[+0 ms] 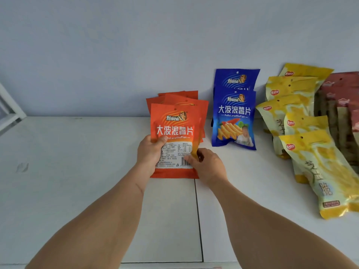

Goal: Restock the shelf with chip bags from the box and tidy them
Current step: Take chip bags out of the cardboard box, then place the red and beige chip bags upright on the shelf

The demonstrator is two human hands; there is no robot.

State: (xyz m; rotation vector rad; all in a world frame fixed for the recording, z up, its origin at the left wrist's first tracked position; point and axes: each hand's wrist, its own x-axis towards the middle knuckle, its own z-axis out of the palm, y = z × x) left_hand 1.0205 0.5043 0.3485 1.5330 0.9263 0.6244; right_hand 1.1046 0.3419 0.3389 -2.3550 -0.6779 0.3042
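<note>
A stack of orange chip bags (175, 123) stands upright on the white shelf (77, 171), near its middle, and the front bag shows its printed back label. My left hand (150, 152) grips the stack's lower left edge with the thumb across the front. My right hand (206, 166) pinches the lower right edge by the barcode. Two blue chip bags (234, 115) stand just to the right, leaning against the back wall. The box is out of view.
Several yellow snack bags (303, 136) lie in an overlapping row at the right, with dark red bags (342, 105) behind them at the far right. A white frame (9, 111) shows at the left edge. A seam (198, 220) splits the shelf surface.
</note>
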